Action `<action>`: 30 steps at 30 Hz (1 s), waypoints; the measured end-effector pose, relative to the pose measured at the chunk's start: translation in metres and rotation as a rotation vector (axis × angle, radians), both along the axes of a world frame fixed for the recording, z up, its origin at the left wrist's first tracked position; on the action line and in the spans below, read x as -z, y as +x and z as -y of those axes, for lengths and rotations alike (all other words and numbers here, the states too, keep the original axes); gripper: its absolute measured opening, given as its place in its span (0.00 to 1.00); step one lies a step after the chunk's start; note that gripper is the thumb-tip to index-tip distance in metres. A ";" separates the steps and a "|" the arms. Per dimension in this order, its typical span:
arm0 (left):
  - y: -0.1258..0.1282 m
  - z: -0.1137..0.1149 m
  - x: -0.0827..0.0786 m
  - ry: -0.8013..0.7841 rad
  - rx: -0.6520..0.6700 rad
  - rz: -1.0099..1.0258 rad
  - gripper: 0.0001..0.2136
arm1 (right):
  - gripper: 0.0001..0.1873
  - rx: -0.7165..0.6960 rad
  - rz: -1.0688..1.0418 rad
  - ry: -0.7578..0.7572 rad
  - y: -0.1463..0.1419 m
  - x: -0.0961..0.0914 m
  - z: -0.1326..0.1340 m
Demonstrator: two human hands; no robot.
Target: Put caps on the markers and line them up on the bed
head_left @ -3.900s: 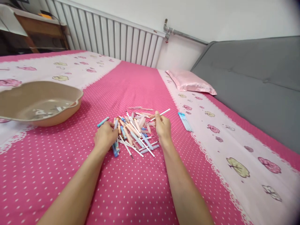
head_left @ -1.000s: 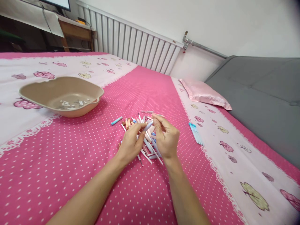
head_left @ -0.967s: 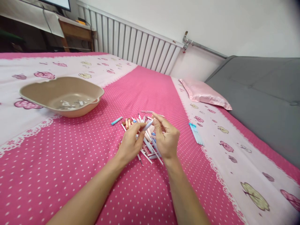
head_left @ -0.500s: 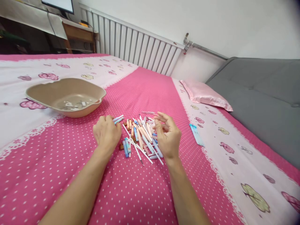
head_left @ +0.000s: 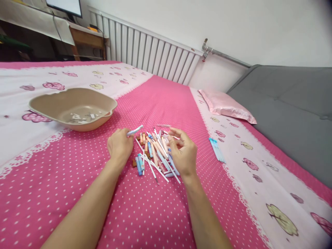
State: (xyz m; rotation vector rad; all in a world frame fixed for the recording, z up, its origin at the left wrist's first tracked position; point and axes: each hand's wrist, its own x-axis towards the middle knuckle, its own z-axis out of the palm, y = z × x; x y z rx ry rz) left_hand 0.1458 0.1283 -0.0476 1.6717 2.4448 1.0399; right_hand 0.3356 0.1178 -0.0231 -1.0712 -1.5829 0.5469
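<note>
A heap of pens, caps and refills (head_left: pixel 154 152) in orange, blue and white lies on the pink dotted bedspread (head_left: pixel 145 214). My left hand (head_left: pixel 119 145) is at the heap's left edge, fingers closed on a pale blue pen (head_left: pixel 135 130) that sticks out to the upper right. My right hand (head_left: pixel 183 152) hovers over the heap's right side with fingers curled and apart, nothing seen in them. A small row of blue pens (head_left: pixel 217 149) lies apart on the right.
A tan plastic basin (head_left: pixel 46 103) with a few small white pieces inside sits at the left. A pink pillow (head_left: pixel 225 107) and a grey headboard (head_left: pixel 293 114) are at the right. A white radiator (head_left: pixel 147 55) runs along the far wall.
One second ago both hands held a pale pen together above the heap. My left hand has since moved left with the pen; my right hand let go and stays over the heap.
</note>
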 end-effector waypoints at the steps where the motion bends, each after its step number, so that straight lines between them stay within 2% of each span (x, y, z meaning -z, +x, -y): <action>1: 0.005 0.002 -0.002 0.062 0.070 0.127 0.08 | 0.15 -0.011 -0.007 -0.026 0.000 0.002 -0.002; 3: 0.018 0.007 -0.005 0.135 0.248 0.447 0.11 | 0.17 -0.052 -0.037 -0.099 -0.002 0.005 -0.005; 5: 0.030 0.013 -0.008 0.142 0.437 0.701 0.12 | 0.19 -0.108 -0.084 -0.177 -0.004 0.008 -0.007; 8: 0.043 0.020 -0.011 0.105 0.668 0.853 0.12 | 0.18 -0.221 -0.135 -0.240 -0.008 0.009 -0.004; 10: 0.046 0.023 -0.011 0.104 0.745 0.869 0.12 | 0.15 -0.286 -0.148 -0.240 -0.010 0.007 -0.001; 13: 0.047 0.023 -0.009 0.102 0.760 0.858 0.12 | 0.11 -0.304 -0.119 -0.204 -0.011 0.003 0.003; 18: 0.046 0.023 -0.006 0.124 0.711 0.811 0.11 | 0.10 -0.200 -0.021 -0.132 -0.006 0.000 0.000; 22: 0.043 0.024 -0.002 0.101 0.636 0.812 0.05 | 0.12 -0.152 0.045 -0.167 0.006 -0.001 -0.006; 30: 0.042 0.024 -0.003 0.134 0.672 0.634 0.08 | 0.17 -0.157 0.028 -0.217 0.028 -0.012 -0.009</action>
